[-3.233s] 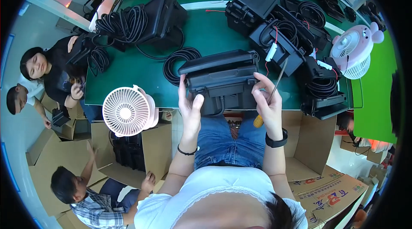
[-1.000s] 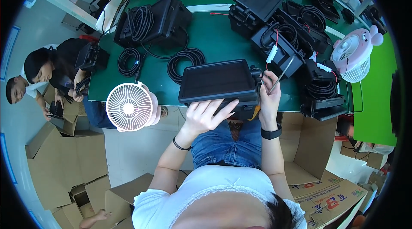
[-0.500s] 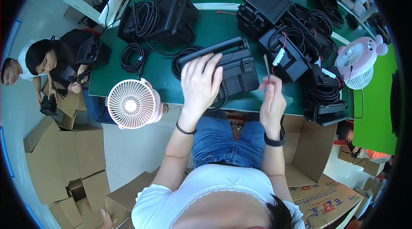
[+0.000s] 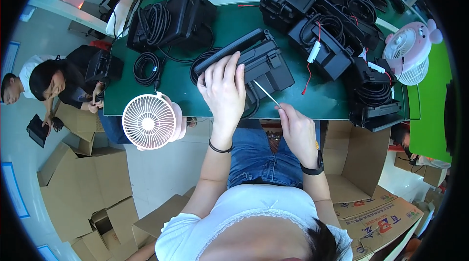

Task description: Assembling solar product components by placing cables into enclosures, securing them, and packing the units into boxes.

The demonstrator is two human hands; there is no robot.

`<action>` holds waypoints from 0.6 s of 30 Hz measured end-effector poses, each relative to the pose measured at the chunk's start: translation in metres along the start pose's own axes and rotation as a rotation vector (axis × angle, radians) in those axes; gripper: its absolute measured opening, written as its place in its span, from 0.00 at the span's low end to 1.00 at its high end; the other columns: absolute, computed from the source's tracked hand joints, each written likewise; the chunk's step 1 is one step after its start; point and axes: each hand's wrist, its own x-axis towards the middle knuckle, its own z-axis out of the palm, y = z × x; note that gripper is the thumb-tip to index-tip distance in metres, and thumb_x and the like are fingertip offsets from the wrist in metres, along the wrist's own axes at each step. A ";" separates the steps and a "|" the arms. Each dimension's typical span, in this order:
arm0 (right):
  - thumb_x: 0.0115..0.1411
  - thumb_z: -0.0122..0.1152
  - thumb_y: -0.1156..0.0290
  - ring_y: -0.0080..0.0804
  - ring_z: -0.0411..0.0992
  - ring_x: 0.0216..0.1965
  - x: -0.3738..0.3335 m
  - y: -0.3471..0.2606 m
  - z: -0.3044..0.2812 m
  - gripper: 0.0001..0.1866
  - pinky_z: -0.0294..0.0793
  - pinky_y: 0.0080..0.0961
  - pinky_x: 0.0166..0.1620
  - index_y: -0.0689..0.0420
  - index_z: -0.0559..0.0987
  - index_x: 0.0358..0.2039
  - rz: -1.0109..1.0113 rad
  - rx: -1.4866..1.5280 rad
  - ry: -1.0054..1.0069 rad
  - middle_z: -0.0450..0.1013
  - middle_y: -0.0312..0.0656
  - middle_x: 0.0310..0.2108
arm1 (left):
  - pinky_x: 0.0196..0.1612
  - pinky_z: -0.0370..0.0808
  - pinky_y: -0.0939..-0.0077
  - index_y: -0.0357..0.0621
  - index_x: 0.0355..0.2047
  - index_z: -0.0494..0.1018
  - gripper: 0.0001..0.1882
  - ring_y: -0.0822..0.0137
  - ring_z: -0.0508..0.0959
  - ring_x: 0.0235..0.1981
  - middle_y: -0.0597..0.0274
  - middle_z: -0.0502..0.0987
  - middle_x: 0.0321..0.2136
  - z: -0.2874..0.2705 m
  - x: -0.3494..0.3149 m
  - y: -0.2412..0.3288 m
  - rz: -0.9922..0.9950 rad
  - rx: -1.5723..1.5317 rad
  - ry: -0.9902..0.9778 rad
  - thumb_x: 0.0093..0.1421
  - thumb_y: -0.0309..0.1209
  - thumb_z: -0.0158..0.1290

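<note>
A black plastic case (image 4: 274, 71) with its lid partly raised stands near the front edge of the green table. My left hand (image 4: 223, 84) grips its left side, fingers laid over the lid and front. In my right hand (image 4: 298, 131) is a thin metal tool (image 4: 266, 93), pinched between thumb and fingers; its kind is not clear. The tool's tip reaches to the lower front of the case, beside a black cable (image 4: 253, 102) that hangs there. I cannot tell whether the tip touches the case.
A pink fan (image 4: 149, 121) stands by the left front edge, near a coiled cable (image 4: 146, 69). Black cases (image 4: 320, 41) with cables crowd the right; another case (image 4: 190, 19) sits back left. A second fan (image 4: 403, 53) is far right. Two people are at the left. Cardboard boxes (image 4: 90, 187) stand below.
My right hand has moved left and down, swinging the metal tool from upright to slanting toward the case front. The left hand stays on the case, which is slightly more tilted.
</note>
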 end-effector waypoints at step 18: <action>0.71 0.44 0.68 0.15 0.62 0.14 0.005 0.008 0.002 0.13 0.60 0.16 0.20 0.60 0.77 0.40 0.331 0.657 -0.335 0.69 0.34 0.16 | 0.52 0.65 0.62 0.51 0.48 0.78 0.14 0.64 0.73 0.46 0.67 0.77 0.43 0.001 -0.002 0.000 0.010 0.012 -0.002 0.63 0.36 0.53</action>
